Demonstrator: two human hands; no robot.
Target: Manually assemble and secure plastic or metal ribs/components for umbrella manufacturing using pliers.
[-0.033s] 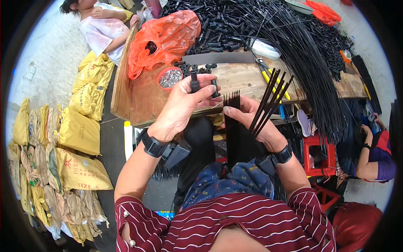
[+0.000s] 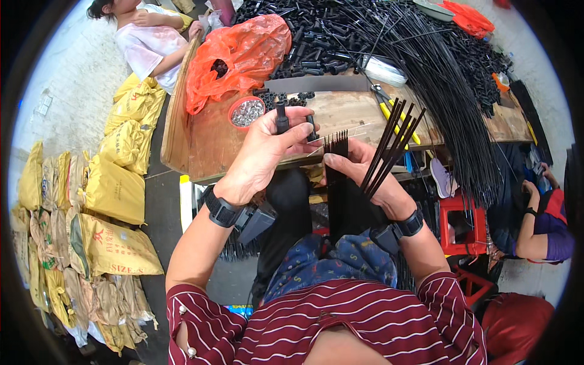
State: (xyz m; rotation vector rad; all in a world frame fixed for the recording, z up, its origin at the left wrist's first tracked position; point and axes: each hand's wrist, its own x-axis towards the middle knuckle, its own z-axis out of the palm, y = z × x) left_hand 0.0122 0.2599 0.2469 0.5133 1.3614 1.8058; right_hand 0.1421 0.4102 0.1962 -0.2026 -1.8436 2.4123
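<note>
The scene is bright and mostly even, its light source out of view. The left wall (image 2: pixel 67 85) glows nearly white; glare streaks the red plastic bag (image 2: pixel 258 48) and clear packet (image 2: pixel 384 72). Shadow darkens the space under the table (image 2: pixel 340 112). The left hand (image 2: pixel 271 143) and right hand (image 2: pixel 365 170) look sharp; edges bend toward the rim, and all 4 corners are black.

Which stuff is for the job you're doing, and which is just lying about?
Probably for the job:
black piece, in the left hand
thin black rods, in the right hand
bowl of shiny bits
heap of black pieces

Probably just lying about:
pale purple shoe
red stool
</note>
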